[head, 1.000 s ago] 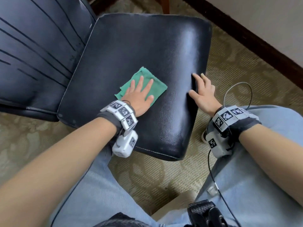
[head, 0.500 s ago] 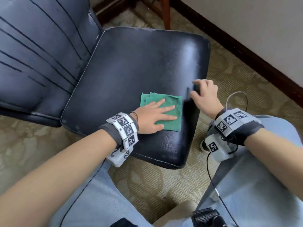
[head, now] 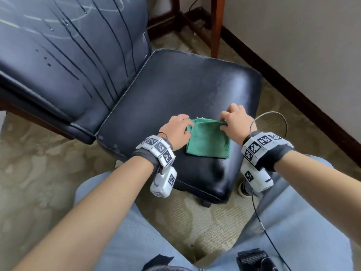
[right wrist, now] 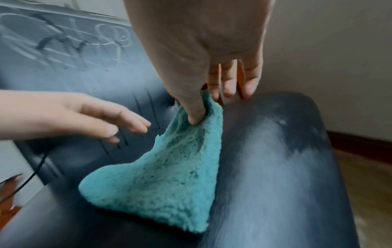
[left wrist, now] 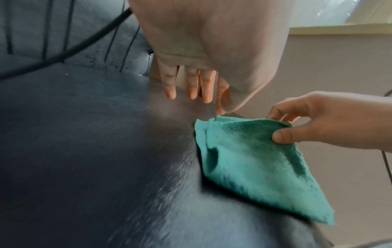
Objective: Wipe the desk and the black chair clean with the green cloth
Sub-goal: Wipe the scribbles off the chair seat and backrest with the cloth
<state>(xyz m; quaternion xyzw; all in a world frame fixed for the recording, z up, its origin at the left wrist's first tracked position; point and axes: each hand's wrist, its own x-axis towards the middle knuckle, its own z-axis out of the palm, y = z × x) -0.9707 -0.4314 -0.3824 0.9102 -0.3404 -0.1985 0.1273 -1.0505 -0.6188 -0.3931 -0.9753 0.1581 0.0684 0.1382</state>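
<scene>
The black chair (head: 175, 90) filled the view, and its seat was where the work was. The green cloth (head: 208, 138) lay folded near the seat's front edge, further forward and to the right than half a second ago, when the left hand was flat on it mid-wipe. Now the wiping had stopped: the right hand (head: 233, 122) had come off the seat edge and pinched the cloth's far right corner between thumb and forefinger, lifting it, while the left hand (head: 175, 128) hovered at the far left corner, fingers loosely extended and not clearly gripping in the wrist views. Probably a refold or hand swap before more wiping. The backrest (head: 64, 55) carried streaks and scribble marks, so that part looked undone; the desk was not in view. Open seat lay behind and left of the cloth; front and right edges were close, and a wooden leg (head: 214, 26) stood beyond the rear corner.
</scene>
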